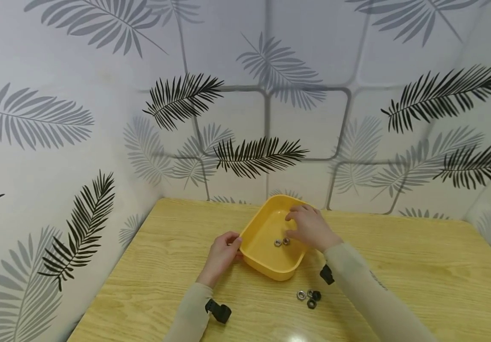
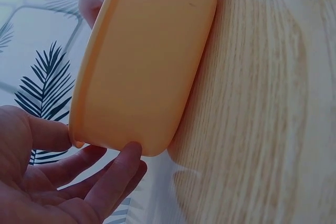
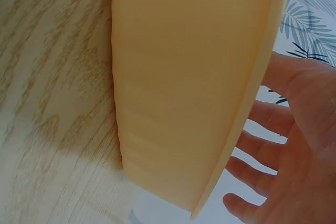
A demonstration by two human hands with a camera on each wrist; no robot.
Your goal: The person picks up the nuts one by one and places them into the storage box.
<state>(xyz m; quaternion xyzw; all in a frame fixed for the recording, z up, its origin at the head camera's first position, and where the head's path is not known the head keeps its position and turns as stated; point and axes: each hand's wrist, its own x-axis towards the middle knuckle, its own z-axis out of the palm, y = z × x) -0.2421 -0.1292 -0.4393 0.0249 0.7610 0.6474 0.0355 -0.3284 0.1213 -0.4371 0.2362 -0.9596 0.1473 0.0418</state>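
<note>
At twelve o'clock the yellow tub [image 1: 259, 223] sits right by the table's [image 1: 412, 266] back edge, patterned wall [image 1: 237, 109] just beyond; wood stretches wide towards three and nine. At the tub's eight o'clock, the left hand [image 1: 221, 255] grips its rim, thumb on top, fingers below. Near three, the right hand [image 1: 311, 228] hovers over the side, fingers loosely spread, no visible hold; contact, I can't tell. Two nuts [image 1: 278, 243] lie inside, at its eight o'clock; four loose nuts [image 1: 311, 303] cluster at its six, outside the tub.
</note>
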